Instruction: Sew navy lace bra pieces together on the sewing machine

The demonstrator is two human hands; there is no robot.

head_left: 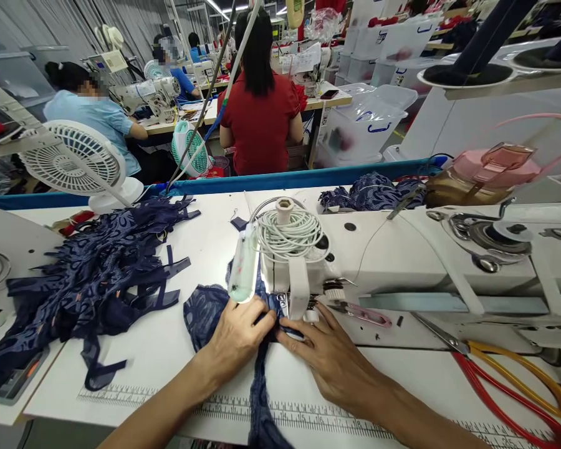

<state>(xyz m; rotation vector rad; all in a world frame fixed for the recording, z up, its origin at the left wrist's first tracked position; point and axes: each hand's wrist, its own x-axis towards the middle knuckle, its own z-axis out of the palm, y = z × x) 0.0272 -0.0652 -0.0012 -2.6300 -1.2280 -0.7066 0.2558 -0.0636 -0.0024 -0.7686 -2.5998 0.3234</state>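
A navy lace bra piece [207,312] lies under the head of a white sewing machine [383,262], its narrow band [260,393] trailing over the table's front edge. Just left of the presser foot, my left hand [240,333] is closed on the fabric, thumb and fingertips pressed onto it. From the right, my right hand [334,358] reaches in. Its thumb and index finger pinch the fabric edge close to the foot, while the other fingers spread beside the machine's base. The needle itself is hidden by the machine head.
A heap of navy lace pieces [107,268] covers the left of the table. Scissors [505,380] with orange and red handles lie at right. Pink tweezers [364,313] rest by the machine. Behind stand a fan [75,156], a pink-lidded bottle [486,168] and co-workers at other machines.
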